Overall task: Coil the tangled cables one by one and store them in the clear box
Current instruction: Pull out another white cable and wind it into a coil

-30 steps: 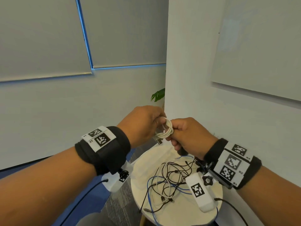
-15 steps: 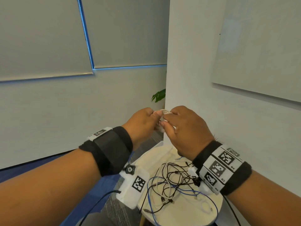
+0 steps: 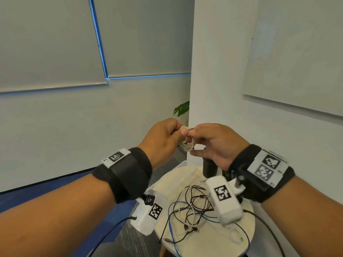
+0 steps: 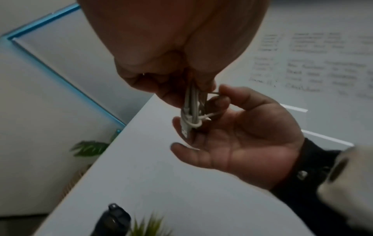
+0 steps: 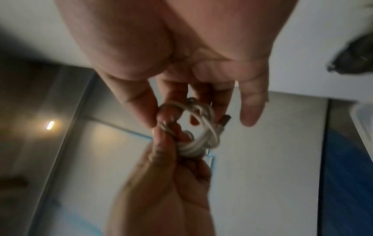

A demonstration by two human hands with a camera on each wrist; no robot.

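Lowered slightly, both hands (image 3: 163, 138) pinch the white coil (image 3: 187, 145), seemingly knotted, above tangled cables (image 3: 191, 206).

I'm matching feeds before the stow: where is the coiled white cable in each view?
Head: coiled white cable just above centre, between both hands.
Left wrist: coiled white cable centre, edge-on, hanging from the left hand.
Right wrist: coiled white cable centre, seen as a ring.
Shared landmark: the right hand.

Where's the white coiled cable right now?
In the head view, the white coiled cable is mid-frame, held between left hand and right hand, above the round table.
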